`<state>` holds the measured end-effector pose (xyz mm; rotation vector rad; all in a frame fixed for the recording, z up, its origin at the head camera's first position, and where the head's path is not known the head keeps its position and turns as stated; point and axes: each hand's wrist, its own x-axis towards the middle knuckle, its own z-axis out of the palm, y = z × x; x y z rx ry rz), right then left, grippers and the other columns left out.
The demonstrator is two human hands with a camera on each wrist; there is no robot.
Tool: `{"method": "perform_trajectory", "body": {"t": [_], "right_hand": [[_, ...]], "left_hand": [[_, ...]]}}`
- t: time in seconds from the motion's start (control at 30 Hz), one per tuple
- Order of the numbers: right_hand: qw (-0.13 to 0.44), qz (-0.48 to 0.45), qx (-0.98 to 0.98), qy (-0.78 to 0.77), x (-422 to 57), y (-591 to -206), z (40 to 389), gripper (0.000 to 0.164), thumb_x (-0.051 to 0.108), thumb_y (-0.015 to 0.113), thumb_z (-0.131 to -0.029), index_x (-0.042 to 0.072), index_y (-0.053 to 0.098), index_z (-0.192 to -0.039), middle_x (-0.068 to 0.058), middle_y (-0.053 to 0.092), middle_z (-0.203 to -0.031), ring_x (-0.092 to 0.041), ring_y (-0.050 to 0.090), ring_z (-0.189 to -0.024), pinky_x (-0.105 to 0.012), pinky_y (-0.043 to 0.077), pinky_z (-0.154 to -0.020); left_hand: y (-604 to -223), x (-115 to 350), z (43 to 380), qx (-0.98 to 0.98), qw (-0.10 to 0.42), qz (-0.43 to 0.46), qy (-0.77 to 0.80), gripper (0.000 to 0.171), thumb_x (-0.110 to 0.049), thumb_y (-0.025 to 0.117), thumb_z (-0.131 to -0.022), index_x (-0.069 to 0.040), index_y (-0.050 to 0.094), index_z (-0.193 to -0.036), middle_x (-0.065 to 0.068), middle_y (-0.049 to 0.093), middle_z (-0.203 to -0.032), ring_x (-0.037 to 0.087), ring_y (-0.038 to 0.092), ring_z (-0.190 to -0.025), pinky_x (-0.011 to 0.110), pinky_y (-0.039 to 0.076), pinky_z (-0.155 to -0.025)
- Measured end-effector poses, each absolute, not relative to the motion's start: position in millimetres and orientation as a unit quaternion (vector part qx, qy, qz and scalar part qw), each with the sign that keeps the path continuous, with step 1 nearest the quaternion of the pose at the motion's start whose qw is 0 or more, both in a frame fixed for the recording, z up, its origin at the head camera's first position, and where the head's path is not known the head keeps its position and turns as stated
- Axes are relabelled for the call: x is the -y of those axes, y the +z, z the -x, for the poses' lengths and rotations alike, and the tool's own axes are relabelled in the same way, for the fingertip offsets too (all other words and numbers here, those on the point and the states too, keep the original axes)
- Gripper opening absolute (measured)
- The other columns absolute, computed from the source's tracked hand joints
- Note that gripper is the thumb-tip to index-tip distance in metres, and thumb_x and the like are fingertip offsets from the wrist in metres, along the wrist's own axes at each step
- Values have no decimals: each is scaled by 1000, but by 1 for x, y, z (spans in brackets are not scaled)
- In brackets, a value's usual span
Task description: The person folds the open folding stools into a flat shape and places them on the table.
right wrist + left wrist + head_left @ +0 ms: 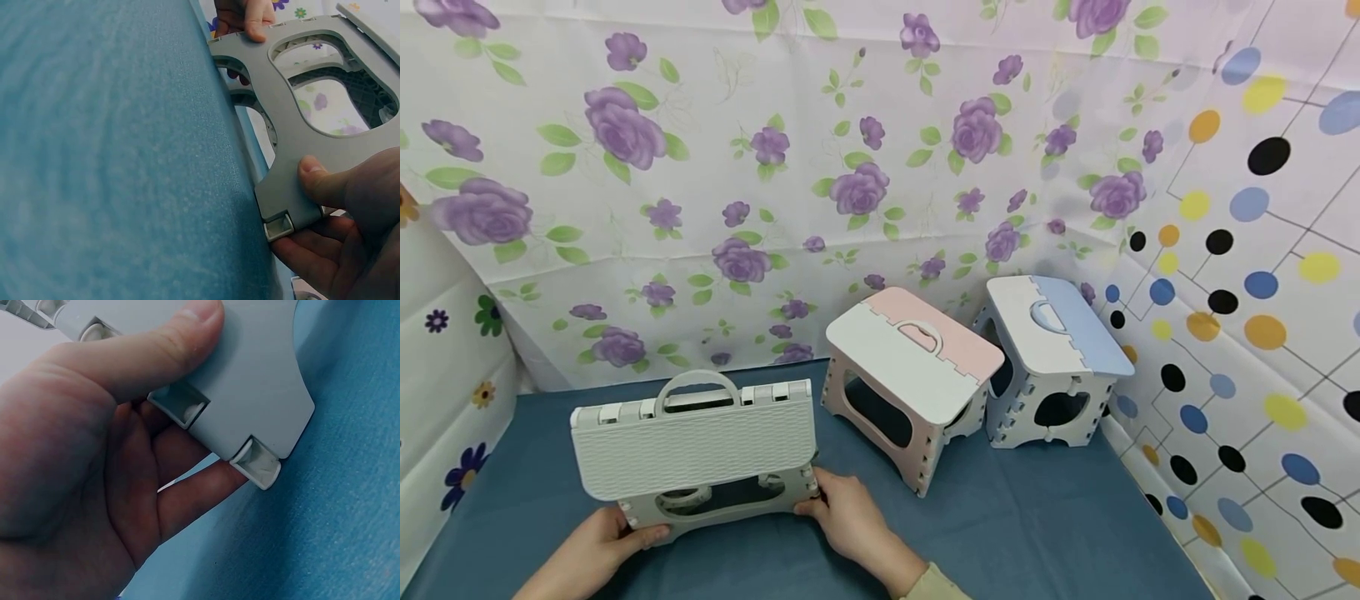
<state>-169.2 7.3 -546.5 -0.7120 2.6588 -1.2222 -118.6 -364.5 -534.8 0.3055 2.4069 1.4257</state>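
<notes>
A grey-green folding step stool (pixel 700 454) stands partly unfolded on the left side of the blue surface, its textured top tilted toward me and its arched carry handle (pixel 696 377) up. My left hand (pixel 598 550) grips the left lower edge of its front panel, thumb on the face and fingers behind, near the square hinge notches (pixel 259 465). At the other end, my right hand (pixel 853 512) pinches the panel's right lower corner, thumb (pixel 319 178) on the face. Through the panel's oval cutout (pixel 334 115), the stool's inside shows.
To the right stand two unfolded stools, a pink-and-white one (pixel 910 350) and a blue-and-white one (pixel 1052 333) behind it. A flowered sheet (pixel 820 108) hangs at the back, and a dotted sheet (pixel 1262 333) lines the right side. Blue cloth (pixel 1015 533) covers the surface.
</notes>
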Motion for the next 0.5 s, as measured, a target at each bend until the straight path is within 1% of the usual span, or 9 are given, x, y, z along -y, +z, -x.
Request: {"method": "perform_trajectory", "body": {"t": [0.23, 0.4, 0.5], "right_hand": [[57, 241, -881, -402, -7, -546, 170, 29, 33, 77, -99, 25, 74, -127, 10, 79, -107, 2, 69, -89, -24, 54, -71], [70, 234, -875, -419, -8, -547, 171, 26, 30, 79, -98, 25, 75, -123, 13, 77, -101, 4, 65, -82, -23, 51, -68], [74, 233, -872, -423, -8, -548, 172, 24, 29, 80, -98, 23, 76, -120, 14, 76, -97, 5, 62, -78, -23, 50, -67]], "left_hand": [[-535, 365, 119, -835, 166, -118, 512, 44, -15, 61, -112, 19, 54, -140, 28, 70, -127, 2, 70, -101, 31, 57, -76], [-536, 365, 119, -829, 173, -117, 518, 45, -15, 61, -112, 19, 54, -140, 29, 69, -129, 2, 70, -103, 30, 58, -79], [-537, 365, 120, -830, 173, -120, 517, 45, -15, 61, -112, 19, 54, -140, 30, 69, -129, 1, 70, -103, 30, 58, -78]]}}
